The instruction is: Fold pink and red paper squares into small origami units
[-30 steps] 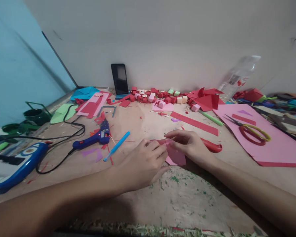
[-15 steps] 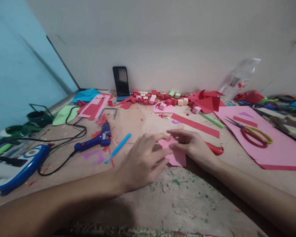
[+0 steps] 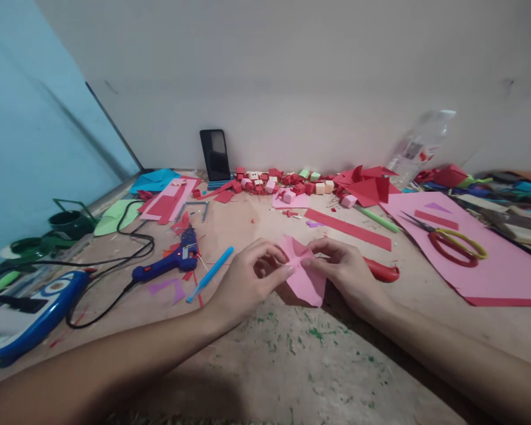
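Observation:
A piece of pink paper (image 3: 307,286), creased and partly folded, is held just above the table between both hands. My left hand (image 3: 254,274) pinches its left side between thumb and fingers. On the other side, my right hand (image 3: 347,265) grips the right edge, thumb towards the middle of the sheet. Fingers cover parts of both sides. Right of my right hand lies a red-handled tool (image 3: 383,270), its other end hidden by the hand. A light blue pen-like stick (image 3: 211,274) rests left of my left hand.
A blue glue gun (image 3: 172,262) with a black cable lies left. Scissors (image 3: 455,245) rest on a large pink sheet (image 3: 504,271) at right. A phone (image 3: 215,154) leans on the wall beside several small paper cubes (image 3: 287,195). A red strip (image 3: 349,229) lies beyond my hands.
My left hand has shifted left and its fingers have curled into a pinch at the paper's left side. More of the pink paper shows, spread wider between the hands. The view has tilted slightly.

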`<state>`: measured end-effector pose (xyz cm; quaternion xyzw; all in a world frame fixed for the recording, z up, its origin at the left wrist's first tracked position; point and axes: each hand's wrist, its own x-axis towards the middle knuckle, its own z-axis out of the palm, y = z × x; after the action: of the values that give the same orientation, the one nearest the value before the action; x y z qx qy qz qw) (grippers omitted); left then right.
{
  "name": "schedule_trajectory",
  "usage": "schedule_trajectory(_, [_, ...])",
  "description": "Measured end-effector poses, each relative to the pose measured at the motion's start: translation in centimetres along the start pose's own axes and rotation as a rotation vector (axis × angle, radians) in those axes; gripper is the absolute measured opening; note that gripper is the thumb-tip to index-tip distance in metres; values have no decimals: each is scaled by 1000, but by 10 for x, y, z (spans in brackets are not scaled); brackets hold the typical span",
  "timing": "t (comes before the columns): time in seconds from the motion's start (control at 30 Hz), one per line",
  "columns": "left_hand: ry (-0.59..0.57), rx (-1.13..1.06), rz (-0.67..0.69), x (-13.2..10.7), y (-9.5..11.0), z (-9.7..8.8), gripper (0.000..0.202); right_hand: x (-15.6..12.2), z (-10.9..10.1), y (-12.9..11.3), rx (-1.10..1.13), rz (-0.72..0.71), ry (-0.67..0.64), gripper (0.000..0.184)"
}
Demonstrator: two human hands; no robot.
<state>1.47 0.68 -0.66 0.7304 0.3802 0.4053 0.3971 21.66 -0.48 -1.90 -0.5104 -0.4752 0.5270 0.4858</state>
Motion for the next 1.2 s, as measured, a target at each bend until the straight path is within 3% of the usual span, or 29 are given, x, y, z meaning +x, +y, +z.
schedule_trajectory(0.17, [10, -103, -73, 2, -4, 1, 11, 0, -2, 1, 93, -49, -24, 24])
schedule_trajectory(0.4, [17, -150, -126, 4, -5, 0, 11, 1, -7, 3, 155, -81, -186, 13])
schedule_trajectory(0.7, [-18, -147, -122, 0, -5, 2, 12, 2, -4, -5, -79, -52, -107, 16])
schedule_trajectory(0.9, [-49, -163, -90, 0, -5, 2, 11, 2, -2, 1, 13, -56, -89, 32])
schedule_trajectory(1.2, [-63, -95, 17, 2, -3, 1, 9, 2, 0, -1, 156, -47, -119, 40])
